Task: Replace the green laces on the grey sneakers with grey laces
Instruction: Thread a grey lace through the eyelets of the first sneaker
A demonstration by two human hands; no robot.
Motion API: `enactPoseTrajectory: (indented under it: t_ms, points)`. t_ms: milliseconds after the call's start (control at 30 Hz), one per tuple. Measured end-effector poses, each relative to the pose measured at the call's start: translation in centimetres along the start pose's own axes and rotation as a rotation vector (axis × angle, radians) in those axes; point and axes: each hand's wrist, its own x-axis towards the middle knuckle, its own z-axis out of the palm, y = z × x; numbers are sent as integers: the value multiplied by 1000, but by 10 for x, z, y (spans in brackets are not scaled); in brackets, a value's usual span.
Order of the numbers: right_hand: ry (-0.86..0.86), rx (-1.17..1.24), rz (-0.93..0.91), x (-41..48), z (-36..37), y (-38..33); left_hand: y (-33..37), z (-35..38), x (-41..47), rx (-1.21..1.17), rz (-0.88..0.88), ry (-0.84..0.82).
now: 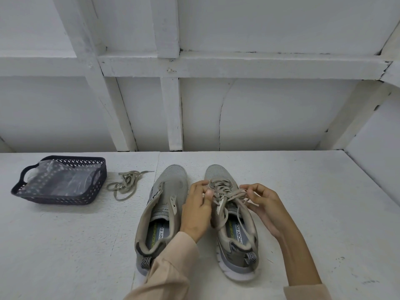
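Note:
Two grey sneakers stand side by side, toes pointing away from me. The left sneaker (166, 198) has no lace in its eyelets. The right sneaker (236, 239) carries an olive-green lace (225, 192) threaded across its upper. My left hand (198, 210) pinches that lace at the left side of the eyelets. On the right side my right hand (263, 204) grips the lace between thumb and fingers. A loose lace (125, 184) of the same dull greenish colour lies in a tangle on the surface, left of the sneakers.
A dark blue perforated basket (95, 187) with clear plastic bags inside sits at the far left. Everything rests on a white surface (313, 202). A white panelled wall (173, 105) rises behind, and a side wall closes in at the right.

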Motion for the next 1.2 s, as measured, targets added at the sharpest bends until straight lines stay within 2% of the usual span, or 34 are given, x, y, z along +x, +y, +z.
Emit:
enactPoseTrajectory:
  t_ms: [67, 167, 300, 433, 533, 600, 700, 800, 867, 1000, 1133, 1200]
  points:
    - [-26, -24, -9, -3, 1, -1, 3, -1, 1, -28, -25, 1]
    - [-75, -191, -60, -7, 5, -8, 12, -1, 1, -62, -3, -41]
    - [-48, -315, -135, -5, 12, -9, 14, 2, 1, -46, 63, -80]
    - [-12, -239, -109, -1, 9, -5, 4, 4, 3, -11, 56, 16]
    - [92, -73, -26, 2, 8, 0, -4, 6, 2, -126, -23, 99]
    - [140, -40, -20, 1, 9, 2, -7, 6, 4, -166, -50, 96]
    - [80, -77, -46, -2, 10, 0, 0, 3, 6, -158, -56, 56]
    - [-8, -212, -89, -3, 11, -5, 10, 1, 3, -54, 57, -25]
    - [-7, -255, -129, -3, 11, -5, 12, 2, 2, -14, 111, -52]
    - [-3, -274, -144, 0, 10, 0, 6, 4, 3, 23, 108, -29]
    - [-9, -201, -88, 0, 12, 2, 0, 7, 3, 54, 120, 30]
    - [13, -146, -58, 0, 12, 4, -4, 8, 4, 28, 72, 60]
